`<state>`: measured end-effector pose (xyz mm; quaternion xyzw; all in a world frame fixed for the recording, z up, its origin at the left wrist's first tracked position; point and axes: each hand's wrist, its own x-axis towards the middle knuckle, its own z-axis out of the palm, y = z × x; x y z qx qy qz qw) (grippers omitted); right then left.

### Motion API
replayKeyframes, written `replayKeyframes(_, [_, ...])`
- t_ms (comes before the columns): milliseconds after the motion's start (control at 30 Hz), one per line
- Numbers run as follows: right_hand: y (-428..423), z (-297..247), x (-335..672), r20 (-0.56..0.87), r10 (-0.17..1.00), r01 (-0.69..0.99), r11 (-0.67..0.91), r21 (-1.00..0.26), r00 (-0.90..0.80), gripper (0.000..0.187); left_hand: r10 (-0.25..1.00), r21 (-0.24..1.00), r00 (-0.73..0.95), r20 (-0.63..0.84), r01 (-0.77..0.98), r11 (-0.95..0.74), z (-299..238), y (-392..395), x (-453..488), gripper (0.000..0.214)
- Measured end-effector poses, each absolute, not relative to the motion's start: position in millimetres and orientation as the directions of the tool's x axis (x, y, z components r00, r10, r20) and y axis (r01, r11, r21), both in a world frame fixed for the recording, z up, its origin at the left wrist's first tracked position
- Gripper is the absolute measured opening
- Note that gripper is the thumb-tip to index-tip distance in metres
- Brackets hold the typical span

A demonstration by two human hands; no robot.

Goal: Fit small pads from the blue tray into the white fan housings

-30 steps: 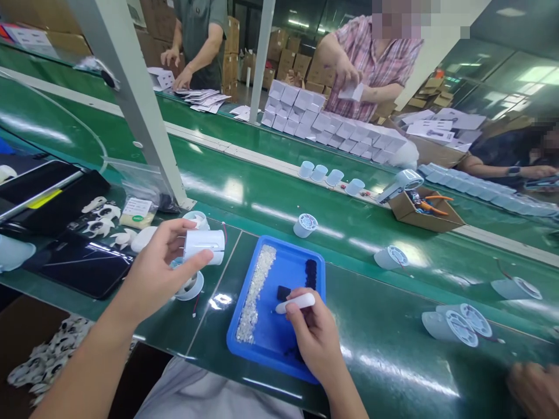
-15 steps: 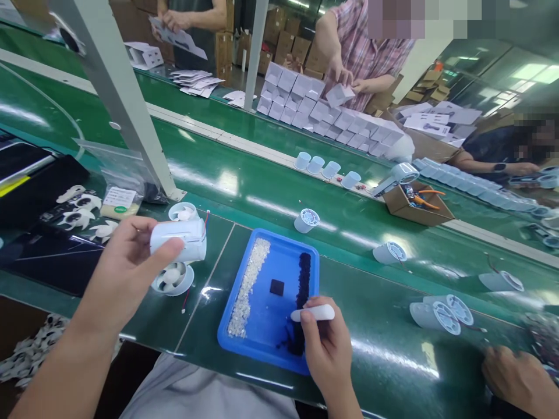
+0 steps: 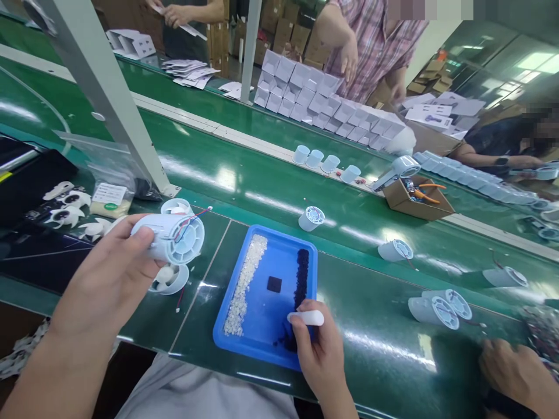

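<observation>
My left hand is closed round a white cylindrical fan housing with thin red and blue wires, its grilled end turned toward the tray. Under it lie two more white fan parts on the green belt. My right hand pinches a small white stick-like tool over the near right corner of a blue tray. The tray holds a strip of small clear beads, a strip of small dark pieces and one black square.
More white fan housings lie on the belt at right, near another person's hand. A slanted metal post stands at left beside white impellers. Stacked white boxes, an open cardboard box and people across the belt.
My left hand has turned the fan housing so its grilled end faces right and lowered it leftward. My right hand with the white tool has drawn back to the tray's near right corner.
</observation>
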<state>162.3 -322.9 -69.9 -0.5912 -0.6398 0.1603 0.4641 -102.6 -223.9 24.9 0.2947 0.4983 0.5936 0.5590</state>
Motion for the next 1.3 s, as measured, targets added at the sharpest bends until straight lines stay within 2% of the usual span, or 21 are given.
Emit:
replayKeyframes(100, [-315,-63,162,0.372,0.925,0.610,0.251,-0.751,0.077,0.005,0.952,0.926,-0.170,-0.256,-0.327,0.191,24,-221,-97,0.010])
replayKeyframes(233, [-297,-57,157,0.450,0.886,0.576,0.309,-0.756,0.115,0.008,0.955,0.921,-0.066,-0.290,-0.291,0.259,23,-220,-87,0.014])
replayKeyframes(367, [-285,-56,150,0.331,0.942,0.565,0.240,-0.789,0.061,0.005,0.968,0.915,0.008,-0.253,-0.324,0.242,18,-220,-79,0.017])
replayKeyframes(433, [-288,-53,146,0.311,0.947,0.498,0.232,-0.835,0.079,0.006,0.962,0.907,0.079,-0.260,-0.323,0.271,16,-221,-74,0.019])
replayKeyframes(567, [-305,-32,131,0.412,0.860,0.239,0.350,-0.906,0.302,0.015,0.942,0.893,0.165,-0.293,-0.306,0.331,15,-224,-61,0.019])
replayKeyframes(700, [-315,-9,113,0.350,0.856,0.093,0.341,-0.935,0.380,0.012,0.941,0.901,0.176,-0.290,-0.282,0.330,17,-230,-50,0.017])
replayKeyframes(833, [-314,-3,106,0.311,0.874,0.089,0.300,-0.950,0.373,0.011,0.941,0.904,0.186,-0.282,-0.276,0.325,20,-235,-48,0.018])
replayKeyframes(1100, [-310,-13,111,0.362,0.873,0.102,0.349,-0.932,0.326,0.009,0.928,0.900,0.225,-0.297,-0.260,0.351,21,-237,-47,0.022])
replayKeyframes(1167, [-307,-16,110,0.402,0.851,0.175,0.363,-0.915,0.338,0.009,0.934,0.908,0.213,-0.288,-0.247,0.337,20,-235,-46,0.021])
replayKeyframes(1233, [-304,-18,106,0.348,0.874,0.277,0.261,-0.925,0.338,0.009,0.964,0.944,0.145,-0.223,-0.214,0.250,21,-233,-44,0.017])
replayKeyframes(1300, [-305,-18,98,0.187,0.947,0.327,0.095,-0.940,0.261,0.019,0.998,0.983,0.007,-0.069,-0.169,0.070,25,-234,-40,0.018])
